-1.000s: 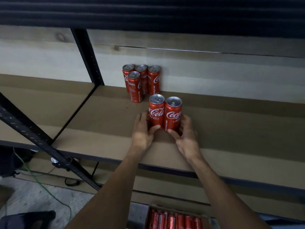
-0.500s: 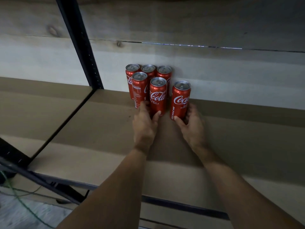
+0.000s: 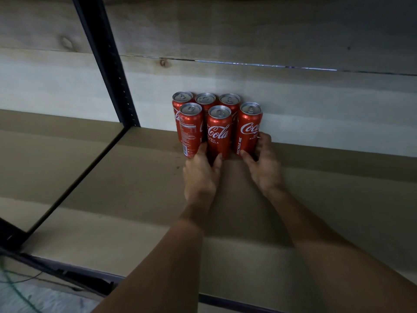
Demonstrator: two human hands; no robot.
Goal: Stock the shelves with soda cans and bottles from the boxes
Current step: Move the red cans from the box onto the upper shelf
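Several red Coca-Cola cans stand upright in a cluster at the back of the brown shelf board (image 3: 135, 199), against the pale wooden wall. My left hand (image 3: 200, 175) grips the base of the middle front can (image 3: 218, 132), thumb on its right side. My right hand (image 3: 264, 163) holds the rightmost can (image 3: 249, 127) low down, thumb in front and fingers behind it. Both cans stand on the shelf, close to the others. Another front can (image 3: 190, 127) stands to the left, and three cans (image 3: 205, 100) sit behind.
A black metal upright (image 3: 106, 62) rises left of the cans. A second shelf bay (image 3: 45, 159) lies further left. The shelf's dark front rail (image 3: 74, 274) runs along the bottom, with floor and a green cable (image 3: 15, 290) below.
Both hands pushed the two cans back from the shelf's front part to the cluster at the wall. The view moved closer, and the box of cans below has left the frame.
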